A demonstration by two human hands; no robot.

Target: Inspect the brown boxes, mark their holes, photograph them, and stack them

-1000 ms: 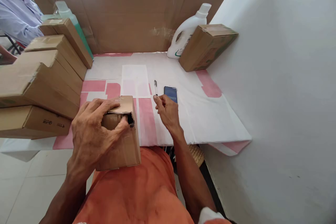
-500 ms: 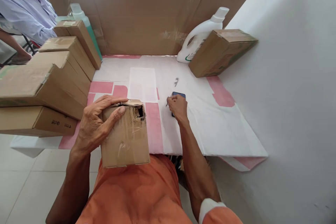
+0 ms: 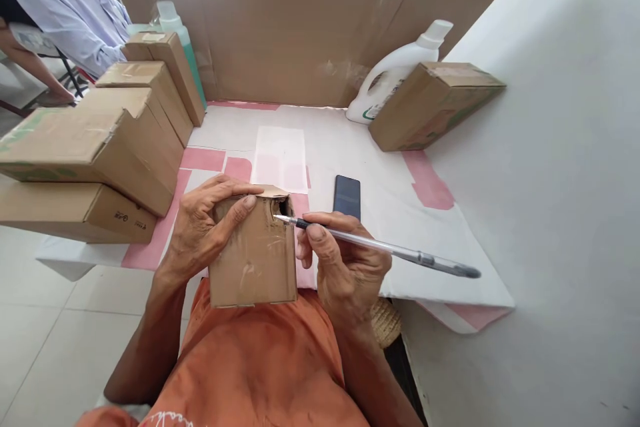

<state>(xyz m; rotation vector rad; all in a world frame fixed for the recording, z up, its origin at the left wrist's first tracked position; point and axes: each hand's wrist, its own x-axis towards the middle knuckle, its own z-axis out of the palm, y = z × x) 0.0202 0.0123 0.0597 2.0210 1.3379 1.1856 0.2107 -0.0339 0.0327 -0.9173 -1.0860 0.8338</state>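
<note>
At the table's near edge, the pen (image 3: 373, 248), lifted a moment ago from beside the phone (image 3: 347, 196), is now pinched in the right hand (image 3: 345, 267), its tip aimed toward nine o'clock at the torn corner of the box (image 3: 253, 253) clasped by the left hand (image 3: 205, 230).

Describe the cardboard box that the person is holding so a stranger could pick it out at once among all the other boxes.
Start at the white and pink table and come to its near edge, above the orange lap. The small cardboard box stands there, gripped by the left hand. Unlike the boxes stacked at the left, it has a torn hole at its top corner, where the pen in the right hand points.
</note>
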